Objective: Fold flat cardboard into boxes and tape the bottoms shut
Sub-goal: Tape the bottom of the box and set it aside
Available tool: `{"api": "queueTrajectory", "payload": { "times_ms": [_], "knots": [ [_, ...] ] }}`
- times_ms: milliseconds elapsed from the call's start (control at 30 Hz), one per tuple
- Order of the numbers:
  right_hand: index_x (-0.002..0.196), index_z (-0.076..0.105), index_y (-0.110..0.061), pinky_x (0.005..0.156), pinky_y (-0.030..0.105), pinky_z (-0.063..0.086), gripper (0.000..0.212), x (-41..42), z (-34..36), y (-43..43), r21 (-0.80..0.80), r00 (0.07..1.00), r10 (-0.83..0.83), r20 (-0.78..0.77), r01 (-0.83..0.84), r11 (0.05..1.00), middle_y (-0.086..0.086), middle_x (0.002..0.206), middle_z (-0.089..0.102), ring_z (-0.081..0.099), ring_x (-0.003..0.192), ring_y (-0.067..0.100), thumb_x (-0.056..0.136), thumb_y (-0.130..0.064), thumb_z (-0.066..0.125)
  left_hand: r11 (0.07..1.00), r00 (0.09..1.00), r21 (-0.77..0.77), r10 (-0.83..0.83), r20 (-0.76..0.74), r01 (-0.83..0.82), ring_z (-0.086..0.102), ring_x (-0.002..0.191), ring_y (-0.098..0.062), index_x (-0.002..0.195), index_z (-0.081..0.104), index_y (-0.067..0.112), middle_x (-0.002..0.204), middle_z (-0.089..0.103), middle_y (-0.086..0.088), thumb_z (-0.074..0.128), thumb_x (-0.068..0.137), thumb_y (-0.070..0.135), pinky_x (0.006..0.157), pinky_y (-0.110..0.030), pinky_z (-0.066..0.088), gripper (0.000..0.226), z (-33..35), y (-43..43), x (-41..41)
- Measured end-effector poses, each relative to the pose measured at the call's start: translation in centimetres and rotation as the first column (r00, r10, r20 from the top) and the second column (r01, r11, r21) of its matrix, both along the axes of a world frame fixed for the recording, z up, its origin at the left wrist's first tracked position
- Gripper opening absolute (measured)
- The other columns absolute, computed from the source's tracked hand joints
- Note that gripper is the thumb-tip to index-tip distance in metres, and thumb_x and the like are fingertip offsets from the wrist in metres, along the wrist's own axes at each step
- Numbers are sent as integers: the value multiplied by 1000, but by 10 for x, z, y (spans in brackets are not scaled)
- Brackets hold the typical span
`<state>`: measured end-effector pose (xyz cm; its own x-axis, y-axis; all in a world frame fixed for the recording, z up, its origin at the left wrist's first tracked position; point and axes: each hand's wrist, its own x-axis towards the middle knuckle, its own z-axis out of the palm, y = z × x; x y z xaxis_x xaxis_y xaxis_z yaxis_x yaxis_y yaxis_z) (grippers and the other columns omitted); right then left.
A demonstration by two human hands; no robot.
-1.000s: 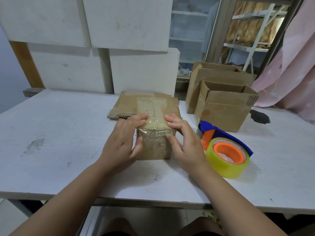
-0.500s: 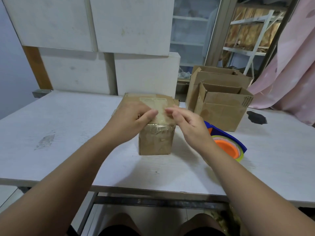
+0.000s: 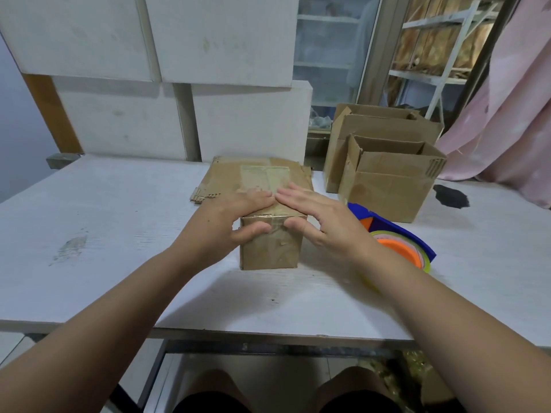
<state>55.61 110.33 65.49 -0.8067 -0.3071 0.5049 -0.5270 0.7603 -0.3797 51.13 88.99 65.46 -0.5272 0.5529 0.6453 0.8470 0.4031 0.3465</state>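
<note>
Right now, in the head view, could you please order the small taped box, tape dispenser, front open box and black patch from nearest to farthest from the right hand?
1. small taped box: under the right hand, touching it.
2. tape dispenser: just right of that hand.
3. front open box: behind the dispenser, back right.
4. black patch: far right, beyond that box.

One table (image 3: 89, 204) carries one taped box (image 3: 271, 251), one flat cardboard pile (image 3: 226, 180), two open boxes (image 3: 387, 189) far right, one tape dispenser (image 3: 399, 242), one left hand (image 3: 220, 225) and one right hand (image 3: 325, 222).
</note>
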Motion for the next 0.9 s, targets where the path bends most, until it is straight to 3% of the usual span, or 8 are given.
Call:
{"api": "queueTrajectory", "payload": {
  "times_ms": [167, 333, 467, 567, 733, 900],
  "knots": [
    [133, 56, -14, 107, 6, 19, 53, -2, -3, -1, 80, 995, -27, -92, 35, 996, 1, 138, 54, 35, 131, 3, 92, -44, 42, 999, 998, 32, 37, -44, -35, 43, 121, -2, 117, 67, 13, 120, 55, 13, 52, 83, 39, 102, -2, 23, 45, -5, 6, 4],
    [136, 52, -14, 111, 10, 19, 49, 2, -10, -4, -55, 999, -19, -34, 17, 998, -9, 139, 46, 29, 136, 1, 92, -35, 54, 986, 999, 161, 31, 11, -32, 41, 119, 8, 115, 68, 13, 119, 56, 14, 56, 81, 41, 102, -3, 25, 45, -10, 12, 8],
    [131, 58, -14, 111, 9, 20, 43, 3, -14, -10, -214, 999, -42, -29, 35, 976, -12, 135, 47, 30, 135, -1, 90, -27, 56, 959, 993, 256, 116, 29, -120, 50, 115, 0, 109, 71, 12, 114, 62, 10, 57, 82, 40, 102, -6, 29, 41, -16, 21, 11],
    [128, 61, -15, 110, 10, 22, 41, 4, -15, -14, -260, 998, -52, -25, 43, 965, -12, 133, 49, 33, 135, 0, 89, -25, 58, 962, 990, 237, 140, -13, -133, 53, 113, -5, 106, 72, 9, 112, 68, 1, 57, 84, 35, 102, -8, 32, 37, -17, 23, 12],
    [126, 60, -29, 111, 16, 30, 37, 14, -14, -3, -308, 998, -57, 39, 66, 949, -20, 134, 49, 39, 132, -6, 89, -30, 57, 996, 1000, 92, 5, 20, -7, 37, 124, 9, 123, 63, 16, 126, 52, 17, 54, 81, 46, 105, -5, 22, 52, -11, 4, 5],
    [120, 66, -28, 107, 14, 33, 33, 17, -16, -7, -342, 991, -133, 7, 127, 931, -18, 131, 54, 46, 124, -6, 89, -30, 56, 994, 999, 106, 24, -20, -22, 42, 122, 5, 119, 66, 13, 122, 55, 14, 58, 88, 27, 104, -6, 26, 35, -11, 4, 5]
  ]
}}
